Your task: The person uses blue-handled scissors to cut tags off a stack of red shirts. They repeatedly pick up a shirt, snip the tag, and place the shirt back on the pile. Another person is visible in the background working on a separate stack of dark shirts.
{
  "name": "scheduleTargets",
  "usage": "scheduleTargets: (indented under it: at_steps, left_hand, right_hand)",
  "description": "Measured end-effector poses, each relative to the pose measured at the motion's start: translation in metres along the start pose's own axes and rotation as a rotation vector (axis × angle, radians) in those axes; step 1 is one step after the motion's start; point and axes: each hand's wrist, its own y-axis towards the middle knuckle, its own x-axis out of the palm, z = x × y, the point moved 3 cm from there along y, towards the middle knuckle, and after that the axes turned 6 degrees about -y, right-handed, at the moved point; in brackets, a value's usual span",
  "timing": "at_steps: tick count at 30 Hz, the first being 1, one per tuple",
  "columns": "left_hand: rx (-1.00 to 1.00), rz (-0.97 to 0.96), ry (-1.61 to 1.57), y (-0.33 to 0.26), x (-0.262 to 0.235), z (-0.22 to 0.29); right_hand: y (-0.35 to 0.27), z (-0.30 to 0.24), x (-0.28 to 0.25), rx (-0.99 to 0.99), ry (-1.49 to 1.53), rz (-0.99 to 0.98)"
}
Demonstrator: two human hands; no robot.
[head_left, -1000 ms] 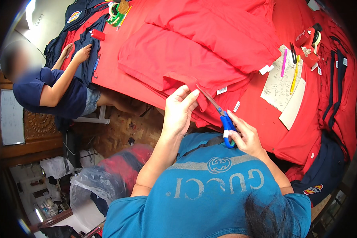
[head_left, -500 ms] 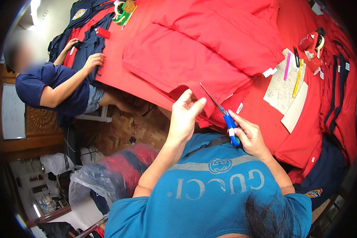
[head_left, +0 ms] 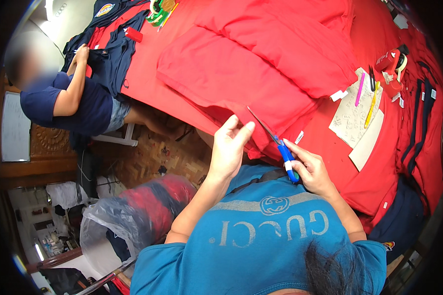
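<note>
My left hand is closed at the near edge of a red garment, its thumb and fingers pinching the raised cloth. My right hand grips a pair of scissors by their blue handles. Their slim metal blades point up and to the left, over the red cloth just right of my left fingertips. The blades look closed or nearly so. The garment is spread in folded layers on the red-covered table, with a small white tag at its right side.
At the right lie paper pattern pieces, a yellow pen, a pink stick, dark snips and a red tape dispenser. A co-worker handles dark garments at the left. Bagged clothes stand below.
The co-worker's hands have come together and lifted a dark cloth. My view has shifted slightly. Both my hands and the scissors stay almost where they were.
</note>
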Motion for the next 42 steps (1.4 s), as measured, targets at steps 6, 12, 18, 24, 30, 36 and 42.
scheduleTargets:
  at_steps: [6, 12, 18, 24, 30, 36, 42]
  left_hand:
    - [-0.094, 0.002, -0.073, 0.003, -0.008, -0.002]
    - [-0.276, 0.02, -0.024, -0.008, -0.02, -0.035]
    - [-0.378, 0.042, 0.067, 0.007, -0.041, -0.057]
    - [0.075, 0.402, -0.117, 0.117, -0.123, -0.001]
    - [0.075, 0.25, -0.453, 0.212, -0.215, 0.086]
    - [0.092, 0.178, -0.448, 0.209, -0.218, 0.117]
    - [0.008, 0.346, -0.092, 0.185, -0.222, 0.113]
  right_hand:
    - [0.003, -0.006, -0.005, 0.096, 0.408, -0.109]
    - [0.036, -0.032, -0.009, -0.243, -0.111, 0.151]
    - [0.074, -0.018, 0.034, -0.399, -0.35, 0.22]
    - [0.074, -0.01, 0.033, -0.286, -0.434, 0.085]
    - [0.078, -0.005, 0.035, -0.282, -0.45, 0.042]
    - [0.08, -0.005, 0.031, -0.215, -0.44, 0.034]
    - [0.108, -0.028, 0.011, -0.311, -0.402, 0.053]
